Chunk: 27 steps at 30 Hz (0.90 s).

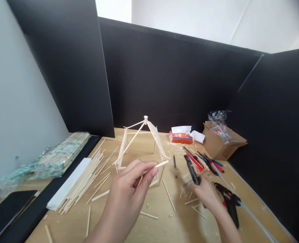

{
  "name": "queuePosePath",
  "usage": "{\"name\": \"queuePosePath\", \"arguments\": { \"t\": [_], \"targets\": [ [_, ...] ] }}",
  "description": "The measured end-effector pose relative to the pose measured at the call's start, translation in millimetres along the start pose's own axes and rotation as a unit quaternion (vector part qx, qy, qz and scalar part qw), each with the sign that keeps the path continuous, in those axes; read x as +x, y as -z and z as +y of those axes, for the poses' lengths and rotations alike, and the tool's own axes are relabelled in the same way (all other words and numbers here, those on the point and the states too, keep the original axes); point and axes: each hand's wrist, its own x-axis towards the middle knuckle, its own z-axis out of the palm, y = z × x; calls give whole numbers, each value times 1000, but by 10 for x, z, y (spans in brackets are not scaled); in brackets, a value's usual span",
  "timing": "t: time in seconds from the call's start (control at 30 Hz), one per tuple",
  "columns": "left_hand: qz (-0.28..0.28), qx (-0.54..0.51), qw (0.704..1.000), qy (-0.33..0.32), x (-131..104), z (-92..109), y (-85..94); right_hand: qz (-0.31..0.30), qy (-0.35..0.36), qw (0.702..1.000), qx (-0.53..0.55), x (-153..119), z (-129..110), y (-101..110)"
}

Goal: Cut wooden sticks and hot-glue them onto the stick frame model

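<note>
In my left hand (131, 185), thumb and fingers pinch a thin wooden stick (162, 164), its tip pointing right. Another light stick end (100, 195) shows to the left of that hand. Behind it stands a small house-like frame of glued sticks (135, 133), with a slatted roof panel on its right slope and a round knob at the peak. My right hand (205, 191), a little blurred, is closed around the lower end of a black tool (191, 168) that looks like a utility knife. Its fingertips are partly hidden.
Loose sticks (88, 175) lie on white paper at left, beside wrapped stick bundles (68, 152) and a black notebook (10, 206). At right are a glue gun (230, 202), pliers (211, 162), a pen (175, 166), an orange tissue pack (181, 137) and a cardboard box (218, 145). Black panels (164, 74) enclose the table.
</note>
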Motion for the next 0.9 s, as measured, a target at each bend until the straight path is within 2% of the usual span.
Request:
{"name": "queuePosePath", "arguments": {
  "t": [0.07, 0.13, 0.23, 0.3, 0.4, 0.5, 0.6, 0.77, 0.83, 0.9],
  "targets": [
    [25, 14, 999, -23, 9, -10, 7, 22, 41, 998, 51, -2, -116, 164],
    [51, 39, 997, -42, 20, -15, 12, 48, 117, 981, 150, -84, -291, 351],
    [77, 83, 992, -53, 30, -12, 17, 21, 189, 946, 262, -323, -604, 586],
    [84, 98, 990, -58, 27, -9, 21, 13, 206, 938, 279, -495, -797, 661],
    [94, 102, 988, -74, 15, -15, 24, -3, 237, 923, 302, -679, -1011, 652],
    [106, 111, 984, -86, 9, -31, 20, -39, 233, 913, 333, -746, -1118, 589],
    [108, 129, 982, -91, 10, -41, 10, -116, 208, 899, 367, -743, -1135, 562],
    [104, 143, 980, -91, 4, -36, 7, -267, 168, 831, 458, -718, -1112, 603],
    [101, 140, 981, -93, -2, -35, 11, -295, 177, 811, 472, -712, -1115, 629],
    [104, 143, 980, -95, -6, -35, 13, -304, 182, 805, 476, -708, -1121, 651]
  ]
}}
